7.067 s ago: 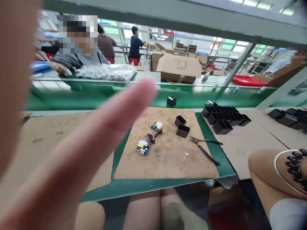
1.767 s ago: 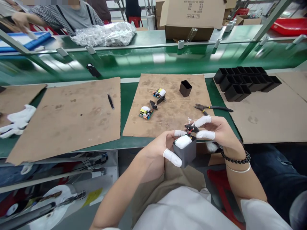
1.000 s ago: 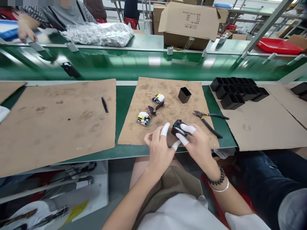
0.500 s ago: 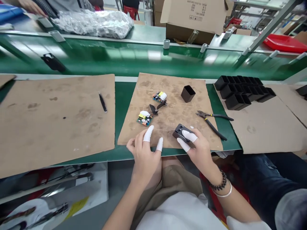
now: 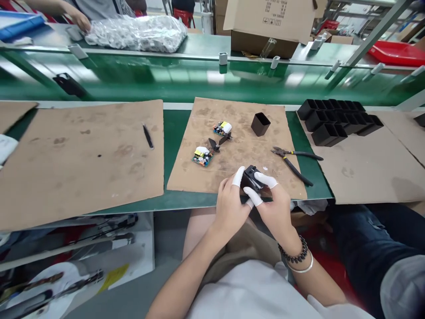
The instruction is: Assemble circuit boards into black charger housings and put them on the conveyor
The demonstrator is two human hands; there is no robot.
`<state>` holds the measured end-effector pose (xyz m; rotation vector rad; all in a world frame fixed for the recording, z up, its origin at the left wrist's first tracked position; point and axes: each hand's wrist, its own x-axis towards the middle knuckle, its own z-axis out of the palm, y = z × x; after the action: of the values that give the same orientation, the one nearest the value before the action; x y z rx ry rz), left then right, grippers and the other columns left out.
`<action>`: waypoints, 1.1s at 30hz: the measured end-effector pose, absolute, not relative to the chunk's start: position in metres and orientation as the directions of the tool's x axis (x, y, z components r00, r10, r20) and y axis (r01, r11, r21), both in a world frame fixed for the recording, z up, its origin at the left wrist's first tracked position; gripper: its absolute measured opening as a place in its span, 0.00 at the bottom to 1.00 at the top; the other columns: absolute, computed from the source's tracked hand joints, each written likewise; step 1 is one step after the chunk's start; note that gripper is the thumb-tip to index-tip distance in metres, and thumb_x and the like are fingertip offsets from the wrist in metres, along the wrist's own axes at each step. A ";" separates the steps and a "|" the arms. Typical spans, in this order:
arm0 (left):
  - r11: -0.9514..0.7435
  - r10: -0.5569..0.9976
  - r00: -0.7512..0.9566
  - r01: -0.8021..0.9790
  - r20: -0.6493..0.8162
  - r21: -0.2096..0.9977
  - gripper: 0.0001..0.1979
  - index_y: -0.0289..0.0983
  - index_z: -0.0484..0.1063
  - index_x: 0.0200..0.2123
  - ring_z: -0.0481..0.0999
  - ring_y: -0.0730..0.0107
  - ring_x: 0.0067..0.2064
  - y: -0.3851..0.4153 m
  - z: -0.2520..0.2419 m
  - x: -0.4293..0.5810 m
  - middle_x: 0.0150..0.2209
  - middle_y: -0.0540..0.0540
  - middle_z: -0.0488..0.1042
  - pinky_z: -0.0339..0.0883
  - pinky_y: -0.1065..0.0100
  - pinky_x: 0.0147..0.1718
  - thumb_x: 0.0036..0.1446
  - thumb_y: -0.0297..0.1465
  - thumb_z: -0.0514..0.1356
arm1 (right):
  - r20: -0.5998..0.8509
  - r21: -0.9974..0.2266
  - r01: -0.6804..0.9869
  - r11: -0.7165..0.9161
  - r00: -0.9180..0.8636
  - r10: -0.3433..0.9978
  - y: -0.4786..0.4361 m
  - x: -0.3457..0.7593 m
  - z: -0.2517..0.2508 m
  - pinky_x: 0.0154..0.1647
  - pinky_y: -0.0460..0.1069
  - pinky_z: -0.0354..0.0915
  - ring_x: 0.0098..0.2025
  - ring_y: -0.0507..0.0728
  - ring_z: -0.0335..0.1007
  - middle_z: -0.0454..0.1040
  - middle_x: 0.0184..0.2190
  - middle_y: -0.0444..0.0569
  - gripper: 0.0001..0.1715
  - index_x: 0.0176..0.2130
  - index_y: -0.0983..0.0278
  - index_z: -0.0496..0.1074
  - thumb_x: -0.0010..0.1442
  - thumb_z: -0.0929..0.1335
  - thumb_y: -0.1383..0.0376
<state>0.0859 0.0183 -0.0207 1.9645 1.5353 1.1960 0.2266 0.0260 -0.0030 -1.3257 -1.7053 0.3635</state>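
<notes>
A small black plastic housing (image 5: 251, 177) is held between both hands over the front edge of the cardboard mat (image 5: 186, 177). My left hand (image 5: 232, 201) grips its left side, and my right hand (image 5: 274, 199) has thumb and finger on its right side and near face. White finger cots cover the thumb and one finger of each hand. Beyond them lie two circuit boards, one nearer (image 5: 202, 156) and one farther (image 5: 222, 128), beside black plug parts (image 5: 214, 145). An open black box (image 5: 260, 124) stands at the mat's back right. Diagonal pliers (image 5: 295, 161) lie to the right.
Several black boxes (image 5: 327, 135) stand grouped on the right cardboard (image 5: 368, 177). Black tweezers (image 5: 148, 136) lie on the left cardboard (image 5: 83, 164). A green conveyor (image 5: 186, 79) runs behind, with a plastic-wrapped bundle (image 5: 139, 33) and a carton (image 5: 268, 22) past it. Another person's hand (image 5: 78, 17) touches the bundle.
My left hand has moved right from beside the housing and taken hold of it. The housing is now raised and tilted between both hands. The other person's hand has moved right onto the bundle.
</notes>
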 end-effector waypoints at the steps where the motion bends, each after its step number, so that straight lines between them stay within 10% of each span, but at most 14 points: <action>1: -0.309 0.930 0.016 0.580 0.368 0.754 0.38 0.37 0.61 0.69 0.78 0.51 0.62 0.019 -0.022 0.088 0.61 0.36 0.78 0.69 0.53 0.61 0.55 0.23 0.64 | 0.465 -0.706 0.599 0.378 -0.010 0.885 0.022 0.227 0.001 0.39 0.53 0.79 0.39 0.59 0.83 0.84 0.41 0.51 0.15 0.52 0.60 0.77 0.66 0.73 0.59; 7: -0.365 0.865 -0.073 0.586 0.496 0.724 0.31 0.39 0.68 0.61 0.82 0.55 0.55 0.019 -0.023 0.089 0.55 0.40 0.82 0.70 0.55 0.57 0.53 0.21 0.64 | 0.585 -0.586 0.663 0.466 -0.052 0.810 0.015 0.231 0.019 0.55 0.57 0.80 0.54 0.63 0.83 0.84 0.52 0.55 0.16 0.54 0.60 0.79 0.67 0.73 0.63; 15: -0.310 0.831 -0.120 0.711 0.544 0.632 0.29 0.38 0.71 0.59 0.83 0.56 0.52 0.014 -0.018 0.097 0.54 0.39 0.83 0.61 0.54 0.58 0.53 0.20 0.61 | 0.602 -0.519 0.706 0.481 -0.097 0.792 0.010 0.231 0.028 0.38 0.54 0.79 0.38 0.60 0.84 0.86 0.39 0.52 0.11 0.47 0.59 0.83 0.68 0.70 0.66; 25: -0.344 0.866 -0.051 0.662 0.498 0.666 0.30 0.40 0.71 0.60 0.81 0.56 0.58 0.016 -0.021 0.094 0.59 0.39 0.81 0.58 0.54 0.60 0.53 0.21 0.59 | 0.637 -0.596 0.647 0.475 0.021 0.771 0.018 0.220 0.023 0.48 0.56 0.82 0.47 0.63 0.85 0.86 0.48 0.55 0.19 0.55 0.59 0.79 0.65 0.74 0.63; 33: -0.259 0.937 -0.079 0.498 0.341 0.828 0.30 0.41 0.76 0.57 0.81 0.54 0.55 0.021 -0.013 0.089 0.55 0.42 0.83 0.64 0.51 0.61 0.49 0.26 0.72 | 0.175 -0.977 0.151 0.149 0.172 0.970 0.043 0.234 0.030 0.42 0.53 0.83 0.38 0.59 0.86 0.87 0.37 0.47 0.10 0.41 0.60 0.85 0.57 0.76 0.63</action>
<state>0.0889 0.0213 -0.0129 1.7517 1.5457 1.2981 0.2339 0.0435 0.0305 -1.2667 -1.2415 0.8850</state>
